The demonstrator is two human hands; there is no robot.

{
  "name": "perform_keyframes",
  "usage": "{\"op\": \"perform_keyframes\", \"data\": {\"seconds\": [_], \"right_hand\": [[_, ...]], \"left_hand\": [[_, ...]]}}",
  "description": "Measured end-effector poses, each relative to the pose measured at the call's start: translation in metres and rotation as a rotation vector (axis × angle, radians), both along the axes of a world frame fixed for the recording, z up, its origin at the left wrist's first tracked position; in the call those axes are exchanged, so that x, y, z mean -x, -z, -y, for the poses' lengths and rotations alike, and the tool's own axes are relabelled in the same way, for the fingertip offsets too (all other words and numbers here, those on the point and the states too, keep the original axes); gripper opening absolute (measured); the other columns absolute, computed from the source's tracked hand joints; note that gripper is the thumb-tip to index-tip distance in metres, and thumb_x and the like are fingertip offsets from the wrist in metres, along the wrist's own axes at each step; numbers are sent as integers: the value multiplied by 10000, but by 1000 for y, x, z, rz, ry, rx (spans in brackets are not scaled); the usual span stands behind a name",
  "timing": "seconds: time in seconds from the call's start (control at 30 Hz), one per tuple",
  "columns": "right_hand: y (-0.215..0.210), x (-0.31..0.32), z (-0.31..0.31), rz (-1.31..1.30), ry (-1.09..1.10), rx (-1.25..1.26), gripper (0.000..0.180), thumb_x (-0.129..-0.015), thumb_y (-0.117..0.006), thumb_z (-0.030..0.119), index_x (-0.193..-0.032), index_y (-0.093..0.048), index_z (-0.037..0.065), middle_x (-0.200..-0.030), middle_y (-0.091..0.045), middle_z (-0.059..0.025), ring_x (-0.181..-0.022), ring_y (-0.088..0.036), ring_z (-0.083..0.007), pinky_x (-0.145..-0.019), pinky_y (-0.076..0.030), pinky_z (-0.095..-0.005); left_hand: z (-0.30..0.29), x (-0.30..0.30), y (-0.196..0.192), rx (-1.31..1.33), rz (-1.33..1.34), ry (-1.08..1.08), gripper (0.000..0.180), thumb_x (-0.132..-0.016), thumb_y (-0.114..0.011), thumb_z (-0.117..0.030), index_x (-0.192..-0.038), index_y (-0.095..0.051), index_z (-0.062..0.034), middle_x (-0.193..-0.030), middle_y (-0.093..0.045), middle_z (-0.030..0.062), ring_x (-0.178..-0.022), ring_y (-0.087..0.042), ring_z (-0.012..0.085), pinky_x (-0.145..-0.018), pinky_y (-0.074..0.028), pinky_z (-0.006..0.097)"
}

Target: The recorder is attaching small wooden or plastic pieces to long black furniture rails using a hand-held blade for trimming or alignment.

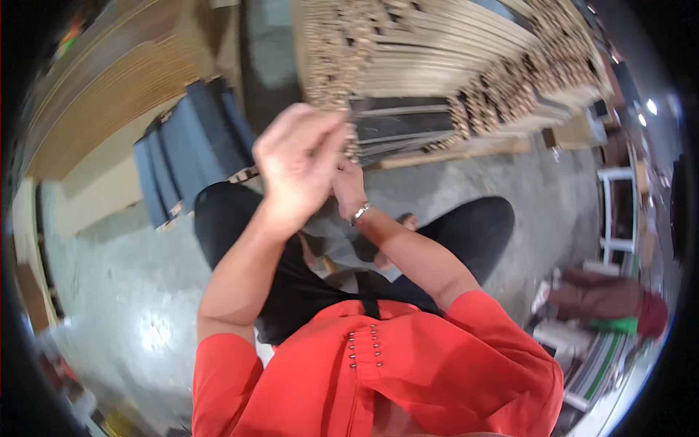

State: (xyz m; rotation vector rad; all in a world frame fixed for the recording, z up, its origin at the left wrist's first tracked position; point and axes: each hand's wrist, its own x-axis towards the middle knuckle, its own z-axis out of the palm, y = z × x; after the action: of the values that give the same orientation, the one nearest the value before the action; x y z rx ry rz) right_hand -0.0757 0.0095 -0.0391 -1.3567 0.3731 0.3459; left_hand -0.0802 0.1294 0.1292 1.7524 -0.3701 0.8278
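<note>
My left hand (300,162) is raised in front of me, its fingers curled in toward the thumb and slightly blurred. What it pinches, if anything, does not show. Just below and behind it is my right hand (351,191), a metal bracelet (360,212) at the wrist. Its fingers are bent, and their tips are partly hidden by the left hand. Both hands are by the near corner of a big stack of long thin strips (437,62), whose brownish ends form rough columns. Dark strips (404,124) lie in the lower layers of that stack.
Blue-grey and dark long pieces (191,146) lie to the left, beside a stack of large tan sheets (124,95). My bent knees in black trousers (470,233) flank the hands above a grey concrete floor (124,291). At right stand a white frame (619,211) and a brown cloth heap (597,295).
</note>
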Motion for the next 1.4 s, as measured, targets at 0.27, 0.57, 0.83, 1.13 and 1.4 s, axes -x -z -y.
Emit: {"op": "perform_keyframes", "data": {"seconds": [0.27,0.57,0.83,1.13,1.4], "right_hand": [[-1,-62,70,-276,481,96,462,-811,-732,421,-951,-540,25,-698,-551,-65,-488,-559,-188,-442,-485,-327],[11,-60,91,-279,482,-124,226,-818,-701,186,-906,-554,40,-679,-586,-105,-516,-596,-260,-445,-476,-409],[-10,-2,121,-31,674,-477,141,-765,-623,59,-826,-496,72,-695,-541,-60,-600,-590,-218,-500,-506,-416],[-70,79,179,-241,147,-744,464,-983,-343,349,-1113,-555,-42,-924,-659,-205,-682,-665,-284,-630,-571,-403],[-57,78,185,-348,154,-735,499,-1009,-322,420,-1122,-555,-7,-952,-645,-201,-731,-647,-309,-640,-543,-397]], "left_hand": [[20,-10,13,78,-114,19,77,-838,-663,41,-912,-665,62,-738,-538,4,-639,-461,48,-560,-353,190],[48,-16,38,-133,-158,39,84,-810,-684,8,-883,-662,41,-685,-539,53,-596,-485,114,-571,-407,239],[66,-24,65,-266,-186,105,79,-794,-682,13,-870,-663,24,-682,-543,81,-578,-506,149,-560,-420,262],[110,12,68,-586,3,271,149,-736,-694,-22,-884,-677,-32,-736,-595,114,-631,-585,270,-588,-496,332],[147,-10,98,-777,8,293,35,-758,-601,-81,-758,-631,-62,-708,-544,118,-690,-580,308,-617,-468,425]]}}
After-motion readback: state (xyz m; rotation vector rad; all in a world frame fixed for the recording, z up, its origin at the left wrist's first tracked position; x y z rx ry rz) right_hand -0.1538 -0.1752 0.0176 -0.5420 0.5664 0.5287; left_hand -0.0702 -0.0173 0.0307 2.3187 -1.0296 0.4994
